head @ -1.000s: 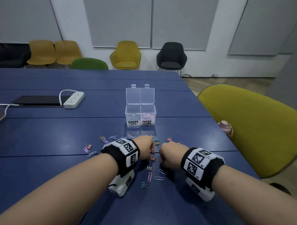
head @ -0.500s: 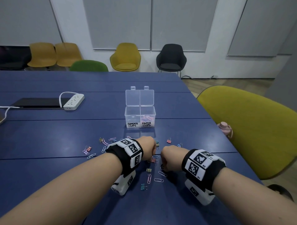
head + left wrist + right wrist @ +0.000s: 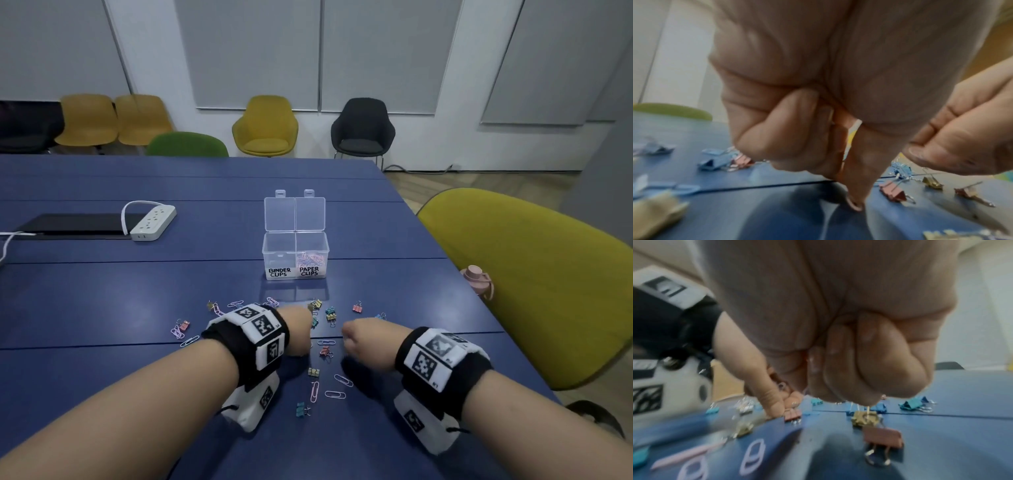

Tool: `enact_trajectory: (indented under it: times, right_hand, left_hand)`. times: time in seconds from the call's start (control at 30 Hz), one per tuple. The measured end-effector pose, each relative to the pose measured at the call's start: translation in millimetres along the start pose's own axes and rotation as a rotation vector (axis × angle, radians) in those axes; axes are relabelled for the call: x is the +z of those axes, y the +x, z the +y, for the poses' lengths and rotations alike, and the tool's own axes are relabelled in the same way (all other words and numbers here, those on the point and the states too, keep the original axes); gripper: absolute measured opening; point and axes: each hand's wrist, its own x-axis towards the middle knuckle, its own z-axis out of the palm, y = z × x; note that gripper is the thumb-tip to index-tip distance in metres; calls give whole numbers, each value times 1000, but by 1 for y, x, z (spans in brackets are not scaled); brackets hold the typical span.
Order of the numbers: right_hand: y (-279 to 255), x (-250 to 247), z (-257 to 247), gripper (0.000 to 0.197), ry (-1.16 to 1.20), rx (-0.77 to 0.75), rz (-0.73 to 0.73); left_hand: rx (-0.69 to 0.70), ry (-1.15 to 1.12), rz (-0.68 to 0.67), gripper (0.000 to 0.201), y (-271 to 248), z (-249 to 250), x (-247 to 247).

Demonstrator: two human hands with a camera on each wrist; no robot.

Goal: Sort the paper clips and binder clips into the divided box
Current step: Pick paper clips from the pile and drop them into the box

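Hovering hands: both are seen low over the scattered clips on the blue table [image 3: 102,291].
Left hand [image 3: 297,330]: fingers are curled into the palm; a thin striped sliver is seen between them in the left wrist view, identity cannot be told; forefinger is pointed down at the table.
Right hand [image 3: 368,342]: fingers are curled tight, thin wire ends are seen sticking out below them; what is held cannot be told.
Binder clips [image 3: 330,314]: scattered between and beyond the hands; a pink one [image 3: 882,437] lies just below the right fist, a gold one [image 3: 864,418] touching it.
Paper clips [image 3: 335,394]: loose on the table near the wrists.
Divided box [image 3: 295,255]: lid stood open, well beyond the hands; the PAPER CLIPS compartment is part filled, the BINDER CLIPS one looks bare.
Power strip [image 3: 152,222]: far left.
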Motion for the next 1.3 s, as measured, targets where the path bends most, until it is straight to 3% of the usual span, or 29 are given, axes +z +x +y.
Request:
enact_trajectory:
  times: [0.1, 0.17, 0.27, 0.33, 0.43, 0.6, 0.67, 0.77, 0.93, 1.0, 1.17, 1.3]
  right_hand:
    - [5, -7, 11, 37, 295, 20, 89]
    - [7, -8, 17, 32, 719, 103, 95]
    - [9, -10, 23, 27, 1325, 205, 30]
    - [14, -14, 28, 24, 1487, 201, -40]
    - [24, -22, 36, 21, 1429, 187, -140]
    - [54, -55, 46, 26, 1105, 157, -189]
    - [67, -76, 43, 28, 1076, 134, -106]
    - [92, -102, 34, 33, 1066, 77, 156]
    - [138, -122, 14, 38, 869, -19, 634]
    - [151, -122, 6, 35, 918, -46, 667]
    - [167, -110, -6, 25, 778, -35, 511]
    - [158, -106, -7, 30, 751, -13, 600]
  left_hand:
    - [-39, -162, -24, 30, -7, -10, -3]
    - [-64, -395, -16, 19, -7, -16, -6]
    - [-54, -1216, -58, 17, -4, -27, -14]
    - [-73, -1579, -145, 15, 1, -44, -25]
    - [-12, -1582, -225, 13, 9, -57, -43]
    - [-9, -1572, -4, 21, 42, -55, -89]
    - [-13, -1640, 107, 24, 57, -51, -106]
    - [-22, -1743, 237, 22, 76, -44, -117]
    - [-30, -1720, 295, 36, 94, -44, -106]
    - [-22, -1746, 339, 37, 93, -52, -101]
    - [18, -1694, 537, 32, 72, -84, -89]
    - [0, -1560, 577, 28, 47, -117, -70]
